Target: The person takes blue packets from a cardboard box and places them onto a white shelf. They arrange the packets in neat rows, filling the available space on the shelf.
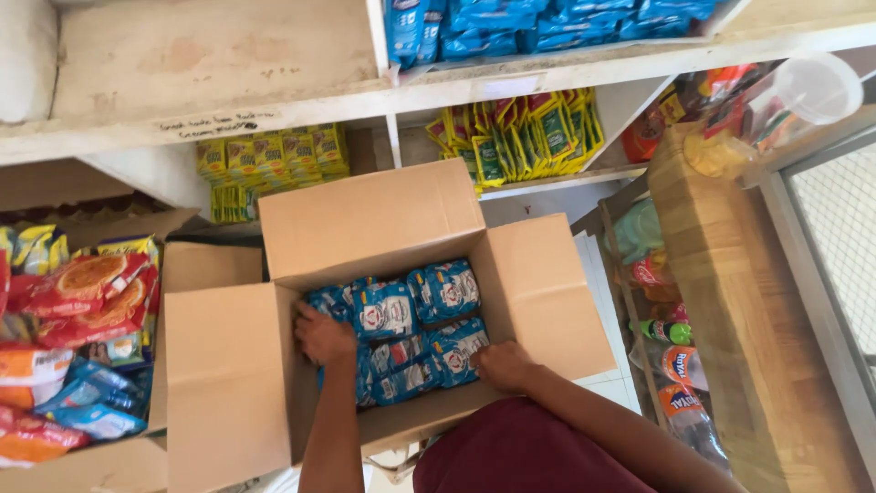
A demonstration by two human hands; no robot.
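Observation:
An open cardboard box (pixel 228 365) stands on the floor below me with its flaps spread out. Several blue and white snack packets (pixel 415 324) lie packed inside it. My left hand (pixel 322 334) reaches into the left side of the box and rests on the packets there, fingers curled. My right hand (pixel 502 363) lies at the near right edge of the stack, fingers closed over a blue packet. Whether either hand has lifted a packet I cannot tell.
White shelves (pixel 274 105) hold more blue packets (pixel 547 23), yellow packets (pixel 274 160) and green and yellow packets (pixel 525 137). Another box of orange and red snack bags (pixel 78 338) stands on the left. Bottles (pixel 671 365) lie beside a wooden counter (pixel 730 310) on the right.

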